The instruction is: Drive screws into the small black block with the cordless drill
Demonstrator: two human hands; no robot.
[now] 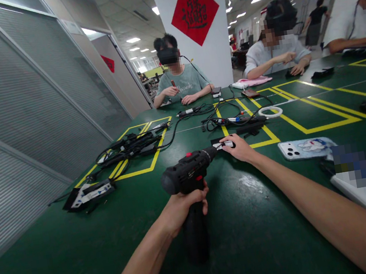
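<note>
Left hand [185, 204]: closed in a fist around the grip of the drill [188, 173], near centre, thumb wrapped over the front.
Drill: black with red buttons, held just above the table [254, 237]; its body lies level, nose pointing right and far, battery end hanging down towards the near edge.
Right hand [240, 148]: stretched out past the drill's nose, palm down, fingers bent onto the piece [220, 144]; whether it grips the piece or only presses on it cannot be told.
Piece: small, black and white, flat on the table, right at the drill's tip and partly under the right fingers.
Table: dark green, marked with yellow lines [307, 129] in boxes.
Phone [304, 148]: face down in a pictured case, just right of the right hand.
Ring [270, 112]: white, farther off, beyond the right hand.
Cables [129, 148]: a black tangle on the far left, running on towards the middle of the table.
Tool [89, 194]: black and white, wedge-shaped, lying at the left, well apart from the drill.
Far side: three people sit at the table, one in a green shirt [181, 84] and two in white, hands on their own small things.
Pillar: white, behind them, with a red sign [194, 9].
</note>
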